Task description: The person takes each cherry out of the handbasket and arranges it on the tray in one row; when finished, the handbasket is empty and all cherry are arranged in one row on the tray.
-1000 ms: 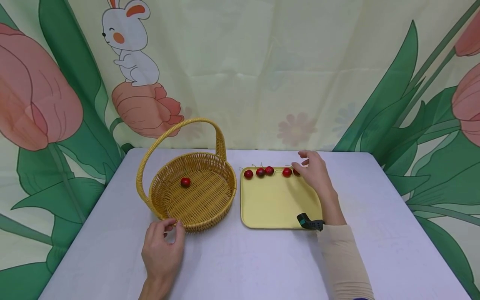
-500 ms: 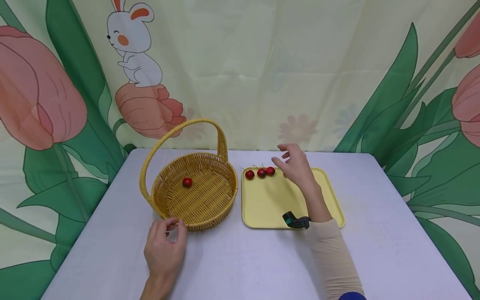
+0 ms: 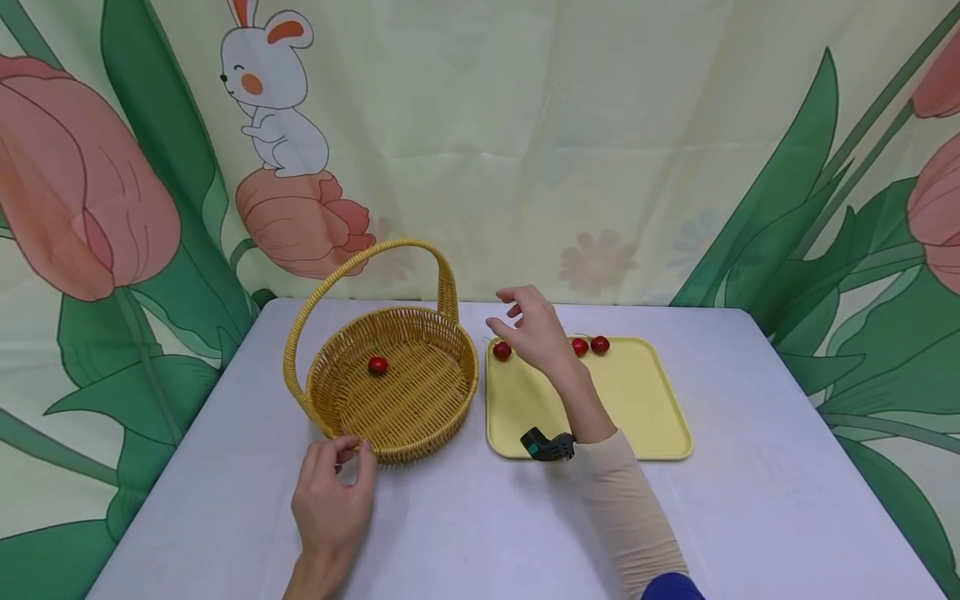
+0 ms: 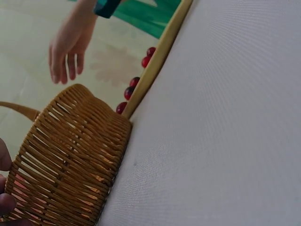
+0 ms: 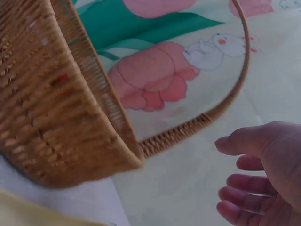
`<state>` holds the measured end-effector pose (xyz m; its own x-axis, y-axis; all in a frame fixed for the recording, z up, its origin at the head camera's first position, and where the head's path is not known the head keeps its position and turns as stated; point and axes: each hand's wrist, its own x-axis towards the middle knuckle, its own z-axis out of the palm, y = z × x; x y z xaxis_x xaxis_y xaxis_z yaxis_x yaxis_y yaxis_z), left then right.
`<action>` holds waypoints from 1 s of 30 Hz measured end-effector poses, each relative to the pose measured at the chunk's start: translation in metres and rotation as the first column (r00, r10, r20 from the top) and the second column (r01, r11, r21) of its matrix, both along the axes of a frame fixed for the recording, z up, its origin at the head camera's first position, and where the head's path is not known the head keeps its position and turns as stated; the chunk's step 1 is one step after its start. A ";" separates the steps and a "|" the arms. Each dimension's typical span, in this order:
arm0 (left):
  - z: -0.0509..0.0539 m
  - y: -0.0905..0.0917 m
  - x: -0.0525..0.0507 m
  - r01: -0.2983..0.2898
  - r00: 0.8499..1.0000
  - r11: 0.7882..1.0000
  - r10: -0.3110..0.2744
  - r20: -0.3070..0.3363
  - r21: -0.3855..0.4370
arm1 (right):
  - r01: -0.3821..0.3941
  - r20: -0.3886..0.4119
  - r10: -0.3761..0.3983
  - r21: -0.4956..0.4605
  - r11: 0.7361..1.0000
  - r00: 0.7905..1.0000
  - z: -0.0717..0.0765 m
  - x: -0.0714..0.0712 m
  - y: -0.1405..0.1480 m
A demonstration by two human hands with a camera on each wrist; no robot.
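My left hand [image 3: 333,500] pinches the near rim of the round wicker basket [image 3: 405,392] between thumb and fingers. Inside that basket lies one red cherry [image 3: 378,366]. Over the far left part of the yellow tray [image 3: 630,408], my right hand [image 3: 536,329] hovers with loosely bent fingers and nothing between them. A cherry [image 3: 502,351] shows left of that hand, and two more cherries [image 3: 588,346] to its right along the tray's far edge. The hand hides others in the head view; several cherries [image 4: 131,87] appear on the tray in the left wrist view.
The basket's tall arched handle [image 3: 337,271] rises at its far left side. Basket and tray stand side by side on a white-covered table [image 3: 465,533]. Behind the table hangs a cloth [image 3: 465,167] printed with tulips and a rabbit. A black wrist device [image 3: 547,444] sits on my right wrist.
My right hand has moved left from the tray's far right cherries, leaving them on the tray, toward the basket. The left hand keeps its hold on the basket rim.
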<state>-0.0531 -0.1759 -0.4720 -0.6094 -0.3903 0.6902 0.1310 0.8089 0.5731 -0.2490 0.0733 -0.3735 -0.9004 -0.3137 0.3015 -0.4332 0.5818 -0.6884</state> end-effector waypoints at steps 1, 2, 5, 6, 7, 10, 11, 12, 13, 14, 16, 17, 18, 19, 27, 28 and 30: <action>0.000 0.000 0.000 0.001 1.000 1.000 -0.001 0.006 0.003 | -0.011 -0.005 0.011 0.002 1.000 1.000 0.000 0.001 -0.005; 0.000 0.000 0.000 0.001 1.000 1.000 -0.001 0.006 0.003 | -0.022 -0.009 0.022 0.005 1.000 1.000 -0.001 0.001 -0.009; -0.001 -0.001 0.000 0.004 1.000 1.000 -0.004 0.009 0.005 | -0.053 -0.017 0.053 0.013 0.999 0.998 -0.002 0.003 -0.022; -0.001 -0.001 0.000 0.006 1.000 1.000 -0.006 0.010 0.008 | -0.061 -0.020 0.061 0.014 0.998 0.998 -0.002 0.004 -0.026; -0.001 -0.001 0.000 0.006 1.000 1.000 -0.006 0.013 0.008 | -0.070 -0.021 0.070 0.016 0.997 0.997 -0.003 0.004 -0.030; -0.002 -0.002 0.000 0.007 1.000 1.000 -0.007 0.018 0.016 | -0.098 -0.020 0.099 0.026 0.995 0.995 -0.006 0.003 -0.042; -0.003 -0.002 0.000 0.006 1.000 1.000 -0.006 0.021 0.016 | -0.108 -0.017 0.109 0.025 0.994 0.994 -0.007 0.003 -0.046; -0.003 -0.002 -0.001 0.006 1.000 1.000 -0.006 0.022 0.017 | -0.119 -0.013 0.119 0.023 0.993 0.993 -0.008 0.003 -0.050; -0.003 -0.002 -0.001 0.005 1.000 1.000 -0.005 0.024 0.017 | -0.129 -0.007 0.129 0.025 0.991 0.992 -0.009 0.003 -0.054; -0.003 -0.002 -0.001 0.004 1.000 1.000 -0.005 0.025 0.017 | -0.139 -0.001 0.139 0.024 0.990 0.990 -0.010 0.003 -0.057; -0.003 -0.002 0.000 0.002 1.000 1.000 -0.003 0.025 0.018 | -0.162 0.016 0.161 0.015 0.987 0.987 -0.012 0.003 -0.065; -0.003 -0.002 0.000 0.002 1.000 1.000 -0.002 0.022 0.018 | -0.171 0.023 0.171 0.013 0.985 0.985 -0.012 0.003 -0.068; -0.003 -0.002 0.000 0.002 1.000 1.000 -0.002 0.021 0.018 | -0.180 0.031 0.179 0.016 0.984 0.983 -0.013 0.004 -0.072; -0.003 -0.002 0.000 0.001 1.000 1.000 -0.001 0.020 0.018 | -0.188 0.037 0.187 0.021 0.982 0.982 -0.014 0.004 -0.075; -0.001 -0.002 0.000 0.006 1.000 1.000 -0.006 0.023 0.010 | -0.240 0.076 0.236 0.051 0.969 0.969 -0.024 0.001 -0.099; -0.002 -0.002 0.000 0.003 1.000 1.000 -0.003 0.020 0.004 | -0.246 0.079 0.241 0.059 0.968 0.967 -0.025 0.001 -0.101; -0.002 -0.002 0.000 0.000 1.000 1.000 0.000 0.024 0.002 | -0.257 0.089 0.251 0.066 0.964 0.964 -0.027 0.002 -0.105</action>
